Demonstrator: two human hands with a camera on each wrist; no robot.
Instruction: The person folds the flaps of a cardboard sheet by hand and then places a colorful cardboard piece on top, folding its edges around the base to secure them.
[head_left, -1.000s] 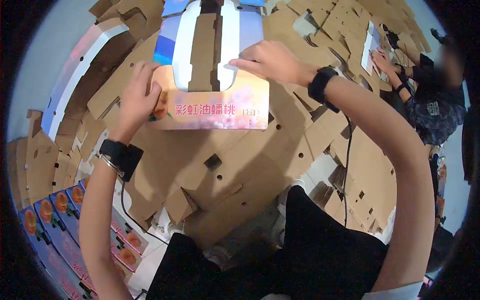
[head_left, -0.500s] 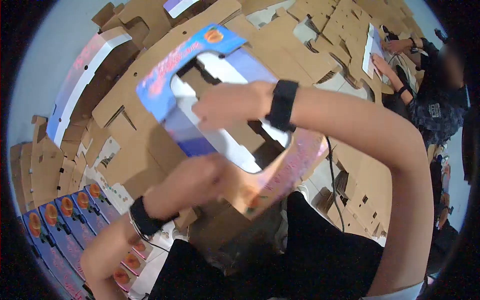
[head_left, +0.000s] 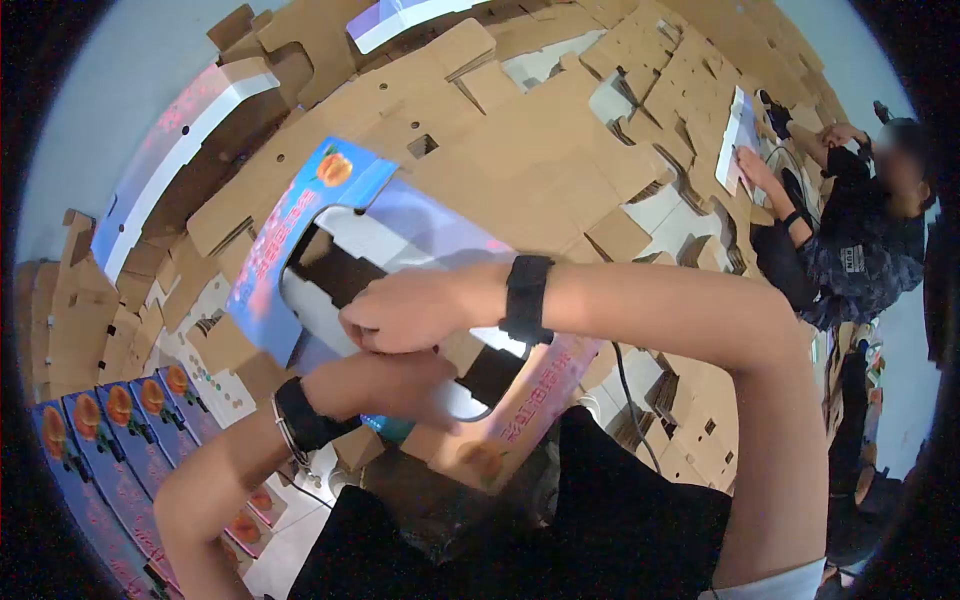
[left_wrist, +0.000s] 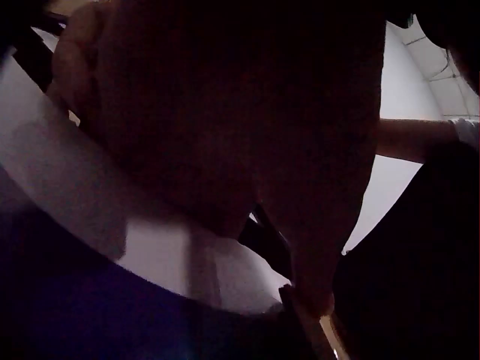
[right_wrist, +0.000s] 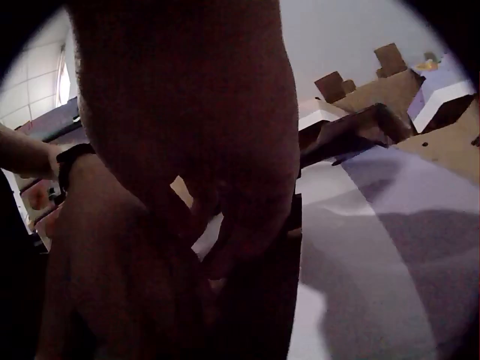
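Observation:
A printed cardboard fruit box (head_left: pixel 430 215), blue and pink at one end and peach-coloured at the other, lies turned diagonally before me. Its top has a large rounded opening with white margins. My left hand (head_left: pixel 385 385) is at the near long side, blurred, its thumb on a cardboard edge in the left wrist view. The right hand (head_left: pixel 415 310) reaches across the opening with bent fingers, close against the left hand. Its fingertips (right_wrist: pixel 217 262) point down beside the left hand in the right wrist view; I cannot tell whether they pinch anything.
Flat brown cardboard sheets (head_left: pixel 540 140) cover the floor around the box. Finished-looking printed boxes (head_left: pixel 120 460) stand in a row at lower left. A long printed piece (head_left: pixel 170 150) leans at the left. Another person (head_left: pixel 850 230) sits at the right by a white-edged printed panel (head_left: pixel 738 140).
The box has been turned diagonally and brought nearer. Both hands have come from its opposite sides to its near long side, close together. Over the last half second the box shifted left and down.

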